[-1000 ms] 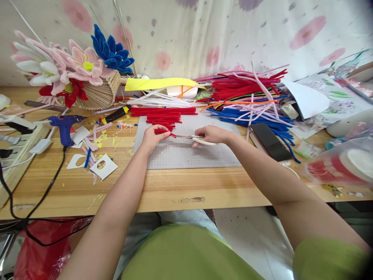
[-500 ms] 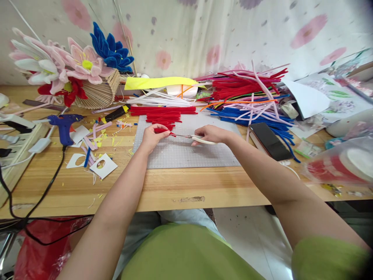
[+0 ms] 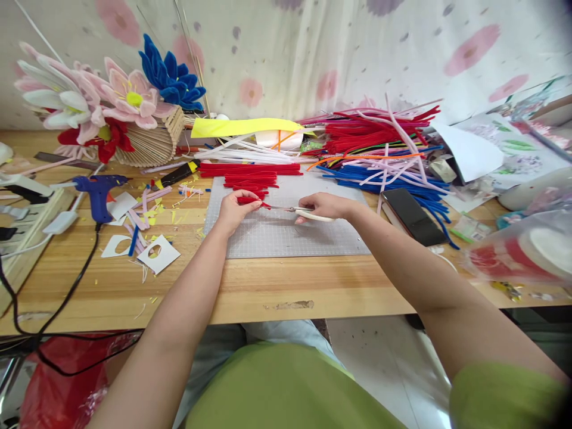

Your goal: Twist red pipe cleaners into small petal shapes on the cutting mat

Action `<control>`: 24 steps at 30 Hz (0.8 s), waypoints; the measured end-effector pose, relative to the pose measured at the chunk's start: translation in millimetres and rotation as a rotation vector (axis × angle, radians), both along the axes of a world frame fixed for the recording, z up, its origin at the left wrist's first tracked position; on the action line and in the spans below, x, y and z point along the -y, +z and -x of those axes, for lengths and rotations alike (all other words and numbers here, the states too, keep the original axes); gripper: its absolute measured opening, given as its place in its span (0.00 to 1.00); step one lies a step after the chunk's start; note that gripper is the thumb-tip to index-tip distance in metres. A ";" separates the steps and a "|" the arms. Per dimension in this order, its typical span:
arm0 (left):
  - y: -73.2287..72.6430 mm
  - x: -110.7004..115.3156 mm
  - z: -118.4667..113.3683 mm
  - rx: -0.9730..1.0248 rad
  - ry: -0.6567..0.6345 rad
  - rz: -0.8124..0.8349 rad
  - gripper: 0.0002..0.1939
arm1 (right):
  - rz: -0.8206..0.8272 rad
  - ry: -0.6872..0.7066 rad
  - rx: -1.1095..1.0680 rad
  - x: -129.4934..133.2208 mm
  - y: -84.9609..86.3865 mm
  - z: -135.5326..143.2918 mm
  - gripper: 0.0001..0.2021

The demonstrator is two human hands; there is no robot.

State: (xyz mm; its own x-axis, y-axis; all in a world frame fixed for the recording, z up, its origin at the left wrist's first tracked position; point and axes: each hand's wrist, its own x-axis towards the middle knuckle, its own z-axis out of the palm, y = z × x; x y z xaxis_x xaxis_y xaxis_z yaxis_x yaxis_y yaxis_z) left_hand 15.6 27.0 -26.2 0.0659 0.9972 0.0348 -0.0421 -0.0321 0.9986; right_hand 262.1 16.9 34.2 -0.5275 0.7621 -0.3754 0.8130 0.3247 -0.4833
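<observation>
My left hand (image 3: 236,210) is closed on a red pipe cleaner (image 3: 265,205), pinching it between thumb and fingers. Its tip pokes out to the right. My right hand (image 3: 324,207) is wrapped round the white handles of a pair of scissors (image 3: 308,214). The scissor blades point left and reach the pipe cleaner's tip; whether they are parted there is too small to make out. Both hands are over a grey cutting mat (image 3: 295,241). Just behind my left hand lie cut red pipe cleaners (image 3: 250,178) in stacked rows.
A blue glue gun (image 3: 99,193) with a black cord stands at left, near paper scraps (image 3: 159,253). Fuzzy flowers (image 3: 129,98) rise at the back left. Blue pipe cleaners (image 3: 357,179), a phone (image 3: 415,217) and a bagged red-and-white cup (image 3: 522,253) occupy the right.
Both hands stay nearly where they were, with the scissors still at the pipe cleaner's tip. Only a very slight shift at the tip shows.
</observation>
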 end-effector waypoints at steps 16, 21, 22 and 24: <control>-2.5 -0.9 -0.7 0.040 0.001 -0.018 0.18 | 0.104 0.028 -0.064 -6.3 -1.7 -4.5 0.27; -0.9 0.1 -0.8 0.044 0.001 -0.018 0.18 | 0.117 0.041 -0.059 -7.7 -1.3 -5.0 0.27; -0.7 0.2 -0.7 0.042 0.002 -0.018 0.18 | 0.115 0.038 -0.058 -7.4 -1.5 -4.5 0.27; -0.3 0.4 -0.7 0.037 0.006 -0.012 0.18 | 0.106 0.028 -0.055 -6.7 -1.7 -3.5 0.27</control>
